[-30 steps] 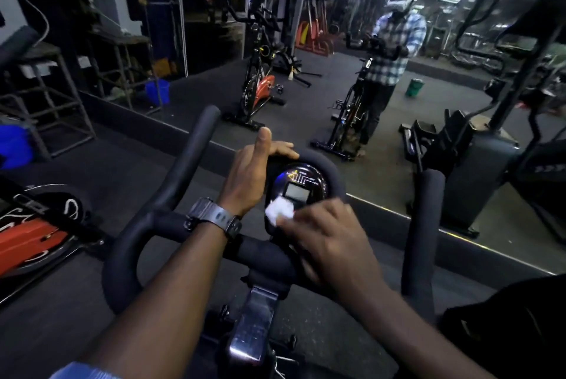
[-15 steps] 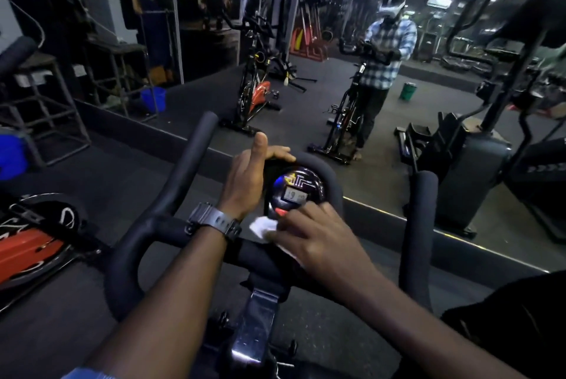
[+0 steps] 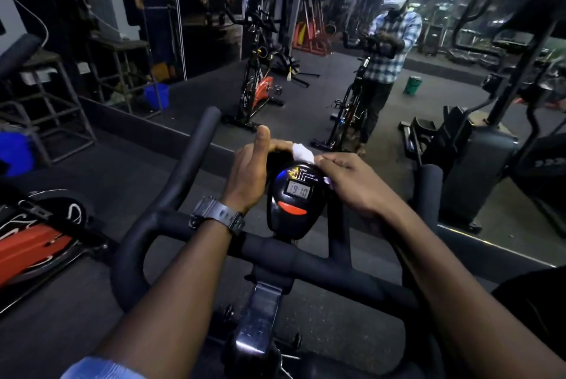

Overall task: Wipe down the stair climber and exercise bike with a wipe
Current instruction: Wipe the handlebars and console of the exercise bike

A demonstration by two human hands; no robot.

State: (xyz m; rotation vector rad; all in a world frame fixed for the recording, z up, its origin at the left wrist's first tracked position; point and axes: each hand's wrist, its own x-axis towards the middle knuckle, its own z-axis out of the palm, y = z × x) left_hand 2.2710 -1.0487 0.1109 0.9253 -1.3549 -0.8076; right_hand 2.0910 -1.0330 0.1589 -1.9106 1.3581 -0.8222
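While the left hand (image 3: 249,170) grips the upper left edge of the black oval bike console (image 3: 295,201), thumb raised, the right hand (image 3: 352,182) pinches a small white crumpled wipe (image 3: 301,152) against the console's top rim. Grey digital display (image 3: 298,192) reads 19:10; orange-red button (image 3: 292,208) sits below it. Black padded handlebar (image 3: 190,225) frames both forearms. Dark wristwatch (image 3: 219,214) on left wrist. Wall mirror (image 3: 306,72) ahead reflects the person.
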